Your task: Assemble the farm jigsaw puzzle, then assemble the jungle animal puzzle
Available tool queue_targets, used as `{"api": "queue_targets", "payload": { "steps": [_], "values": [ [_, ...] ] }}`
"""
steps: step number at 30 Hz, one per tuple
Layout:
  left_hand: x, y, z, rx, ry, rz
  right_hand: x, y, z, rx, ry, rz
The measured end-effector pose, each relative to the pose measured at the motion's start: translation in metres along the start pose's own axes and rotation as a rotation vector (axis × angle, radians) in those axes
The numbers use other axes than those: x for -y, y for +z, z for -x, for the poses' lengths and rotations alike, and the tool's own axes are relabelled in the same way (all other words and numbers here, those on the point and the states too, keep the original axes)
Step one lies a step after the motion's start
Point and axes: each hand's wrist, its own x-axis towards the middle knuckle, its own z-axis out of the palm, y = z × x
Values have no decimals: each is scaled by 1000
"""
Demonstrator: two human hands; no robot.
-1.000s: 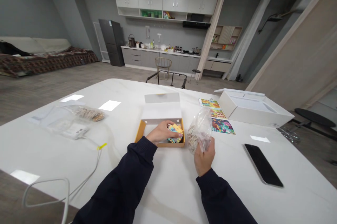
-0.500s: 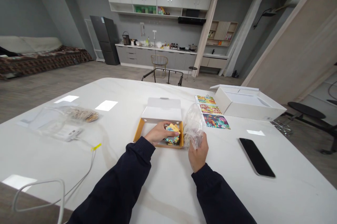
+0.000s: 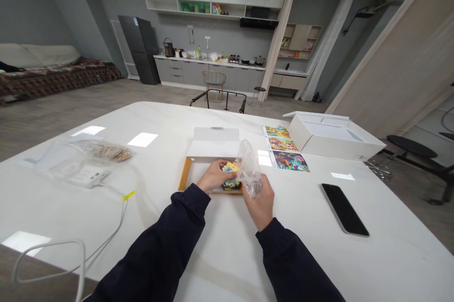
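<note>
An opened box [image 3: 183, 174] with yellow-orange sides and a white lid [image 3: 216, 140] folded back lies in front of me. Inside its right half is a pile of colourful puzzle pieces [image 3: 230, 169]. My left hand [image 3: 214, 176] reaches into the box, its fingers closed round the pile's left side and thumb across the front. At the box's right end, my right hand [image 3: 261, 202] grips a crumpled clear plastic bag [image 3: 249, 162]. The bag stands upright from my fingers, partly over the box's right wall and against the pieces. What it contains cannot be made out.
To the right lie a sheet of three colourful pictures [image 3: 286, 148], a larger white box [image 3: 329, 136] and a black phone [image 3: 344, 210]. On the left are a clear bag with small brownish pieces [image 3: 111, 152], a white charger [image 3: 88, 175] and its cable [image 3: 117, 228].
My right hand has brought the plastic bag left, from beside the box to its right wall and the pieces. My left hand has stayed on the puzzle pieces.
</note>
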Motion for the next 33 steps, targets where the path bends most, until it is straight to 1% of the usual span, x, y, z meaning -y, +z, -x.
{"api": "queue_targets", "payload": {
  "steps": [4,7,10,12,14,16,20,22,24,26,27,29,31,33],
  "values": [
    [2,0,-3,-64,0,17,1,0,0,22,-1,-1],
    [-1,-3,-1,-105,63,-1,1,0,0,26,-3,-1],
    [-15,-11,8,-135,123,-41,3,0,1,25,14,-5],
    [-28,-21,16,-166,173,-60,3,0,1,27,36,-28],
    [-40,-33,23,-197,254,-43,2,-1,2,13,59,-62],
    [-48,-47,27,-221,328,39,0,-2,1,-42,83,-96],
    [-50,-74,29,-327,415,345,1,-9,-12,-275,132,-172],
    [-48,-85,27,-405,465,458,10,-11,-23,-369,104,-209],
    [-45,-94,24,-482,528,523,27,-8,-35,-383,46,-245],
    [-42,-103,21,-551,590,569,49,5,-45,-301,9,-290],
    [-41,-107,19,-582,618,590,60,15,-48,-234,4,-318],
    [-39,-114,16,-640,670,622,79,42,-49,-56,16,-372],
    [-36,-122,13,-694,710,636,89,74,-46,112,27,-389],
    [-34,-128,10,-749,730,646,89,102,-40,249,51,-371]
  ]
}}
